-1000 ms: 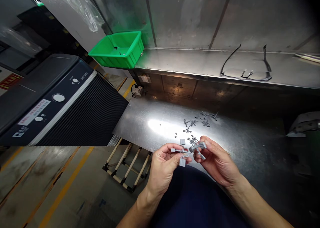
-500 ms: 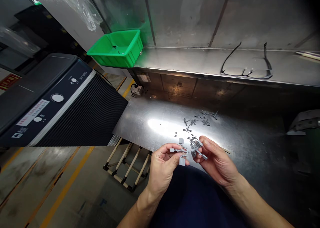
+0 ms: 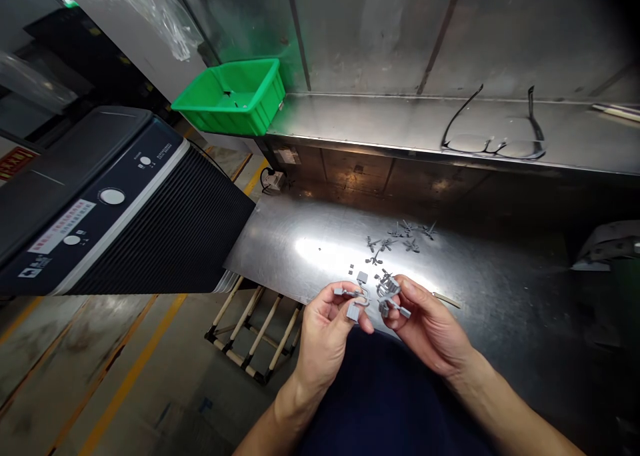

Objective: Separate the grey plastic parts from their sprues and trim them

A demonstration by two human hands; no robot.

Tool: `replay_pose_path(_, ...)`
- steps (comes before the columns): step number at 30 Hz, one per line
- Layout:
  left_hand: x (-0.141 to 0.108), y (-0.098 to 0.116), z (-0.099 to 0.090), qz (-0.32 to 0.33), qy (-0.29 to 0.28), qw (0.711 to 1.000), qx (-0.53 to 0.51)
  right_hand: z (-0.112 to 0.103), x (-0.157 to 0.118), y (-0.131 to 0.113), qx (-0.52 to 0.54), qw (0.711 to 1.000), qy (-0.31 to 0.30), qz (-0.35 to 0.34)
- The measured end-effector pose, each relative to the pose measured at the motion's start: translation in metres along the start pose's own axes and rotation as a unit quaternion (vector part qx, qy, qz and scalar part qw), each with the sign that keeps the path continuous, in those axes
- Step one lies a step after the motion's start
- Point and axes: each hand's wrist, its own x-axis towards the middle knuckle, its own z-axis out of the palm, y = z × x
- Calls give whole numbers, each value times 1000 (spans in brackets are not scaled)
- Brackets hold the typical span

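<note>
l hand (image 3: 325,333) pinches a small grey moulded plastic piece (image 3: 356,297) w/ a rectangular tab hanging just past the thumb. l fingers (image 3: 334,291) narrow, closed on it, thumb pressed on from below. r hand (image 3: 430,329) holds a grey plastic cluster (image 3: 387,298), branched w/ several arms. r fingers (image 3: 407,297) curled narrow around it, not wide open. both held just above the steel worktop (image 3: 295,246), the two pieces near each other, v close but can't tell if touching.

past the fingertips on the worktop: loose grey branched plastic parts (image 3: 400,239) in a scattered group, small grey square bits (image 3: 351,269) just beyond l fingers. thin tan stick (image 3: 447,300) lies just right of r fingers. person's dark navy lap (image 3: 385,403) below both wrists.

well beyond the fingers: eyeglasses (image 3: 493,139) on a steel shelf (image 3: 380,119), green plastic crate (image 3: 227,99) at shelf's l end, black machine w/ round buttons (image 3: 113,196) to the l.
</note>
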Motion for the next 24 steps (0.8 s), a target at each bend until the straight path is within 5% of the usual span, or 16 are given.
replay_pose_path(24, 4, 6, 8, -34, 0, 992, -121, -2, -1, 2, -36, 999, -25, 6)
